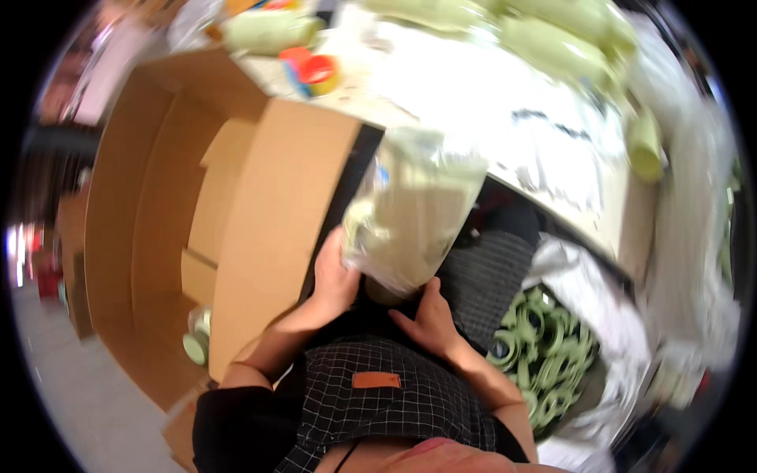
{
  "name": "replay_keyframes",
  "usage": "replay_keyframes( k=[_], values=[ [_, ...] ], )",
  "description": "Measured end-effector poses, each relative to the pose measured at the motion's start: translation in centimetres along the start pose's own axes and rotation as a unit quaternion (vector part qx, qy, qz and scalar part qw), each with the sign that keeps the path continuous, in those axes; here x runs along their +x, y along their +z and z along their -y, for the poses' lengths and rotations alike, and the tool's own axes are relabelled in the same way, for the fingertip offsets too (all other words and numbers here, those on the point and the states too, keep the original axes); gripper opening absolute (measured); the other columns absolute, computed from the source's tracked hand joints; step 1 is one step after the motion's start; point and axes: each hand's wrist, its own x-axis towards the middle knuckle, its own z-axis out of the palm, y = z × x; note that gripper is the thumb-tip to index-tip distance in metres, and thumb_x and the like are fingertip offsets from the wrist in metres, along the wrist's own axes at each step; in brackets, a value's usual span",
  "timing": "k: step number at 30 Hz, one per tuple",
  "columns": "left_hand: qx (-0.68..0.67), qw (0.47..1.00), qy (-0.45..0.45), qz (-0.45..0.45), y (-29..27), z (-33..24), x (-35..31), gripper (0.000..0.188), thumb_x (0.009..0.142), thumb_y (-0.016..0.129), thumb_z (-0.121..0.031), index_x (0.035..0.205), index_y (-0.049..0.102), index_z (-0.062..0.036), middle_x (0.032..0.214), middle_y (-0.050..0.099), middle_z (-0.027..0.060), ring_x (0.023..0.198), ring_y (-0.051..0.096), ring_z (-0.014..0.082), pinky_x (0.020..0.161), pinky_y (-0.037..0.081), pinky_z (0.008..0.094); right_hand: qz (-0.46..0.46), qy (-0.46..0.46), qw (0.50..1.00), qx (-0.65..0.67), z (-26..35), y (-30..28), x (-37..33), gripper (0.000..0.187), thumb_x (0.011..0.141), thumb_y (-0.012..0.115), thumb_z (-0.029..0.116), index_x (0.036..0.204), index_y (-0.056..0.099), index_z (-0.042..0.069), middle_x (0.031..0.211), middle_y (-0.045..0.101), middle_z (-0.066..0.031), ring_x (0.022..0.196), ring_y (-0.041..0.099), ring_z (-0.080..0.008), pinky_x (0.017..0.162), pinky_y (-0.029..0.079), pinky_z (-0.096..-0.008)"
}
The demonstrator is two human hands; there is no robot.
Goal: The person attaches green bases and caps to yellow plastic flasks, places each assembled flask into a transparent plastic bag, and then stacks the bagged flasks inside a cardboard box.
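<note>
Hands at plastic bag, left gripping, right's grip unclear, cluttered pale table beyond, open cardboard box, grey floor

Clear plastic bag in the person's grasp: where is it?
Near the centre of the head view, the bag is in the left hand, right of the open cardboard box.

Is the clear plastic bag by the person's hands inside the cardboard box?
No, the clear plastic bag is at the left hand, to the right of the open cardboard box.
</note>
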Motion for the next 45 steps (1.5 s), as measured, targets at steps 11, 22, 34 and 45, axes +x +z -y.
replay_keyframes(
  k=[11,22,34,45],
  values=[
    [0.6,0.778,-0.119,0.143,-33.4,10.8,-4.3,0.054,0.074,0.058,0.0,0.12,0.072,-0.0238,0.093,0.06,0.0037,0.096,0.055,0.0279,0.083,0.053,0.0393,0.13,-0.105,0.981,0.101,2.5,3.9,2.4,0.031,0.085,0.067,-0.005,0.115,0.061,0.001,0.107,0.069,-0.0107,0.096,0.067,-0.0199,0.089,0.052,-0.0318],
    [0.55,0.662,-0.247,0.445,-37.0,30.3,-20.1,0.045,0.089,0.063,-0.013,0.133,0.062,-0.0114,0.135,0.059,0.0197,0.13,0.053,0.034,0.109,0.043,0.0463,0.03,0.039,0.989,0.138,-0.7,1.9,2.4,0.022,0.091,0.062,-0.004,0.112,0.061,0.002,0.1,0.071,-0.0069,0.088,0.064,-0.0105,0.08,0.05,-0.0254],
    [0.057,0.974,0.218,0.027,-0.7,10.7,33.3,0.053,0.097,0.06,-0.011,0.146,0.044,0.0,0.144,0.052,0.0174,0.133,0.05,0.0311,0.112,0.038,0.0411,-0.133,-0.051,0.989,-0.024,-0.4,-5.9,4.2,0.028,0.087,0.068,0.003,0.113,0.061,0.002,0.109,0.063,-0.0125,0.099,0.065,-0.0267,0.086,0.054,-0.0366],
    [-0.196,0.963,-0.071,0.174,7.8,12.6,51.6,0.047,0.096,0.069,-0.029,0.133,0.058,-0.0009,0.116,0.067,0.006,0.106,0.062,0.0157,0.085,0.05,0.0304,-0.607,0.004,0.538,-0.584,-0.4,-43.5,-6.9,0.062,0.083,0.073,0.025,0.133,0.047,-0.002,0.123,0.056,-0.0232,0.116,0.052,-0.0423,0.1,0.043,-0.0487]
  ],
)
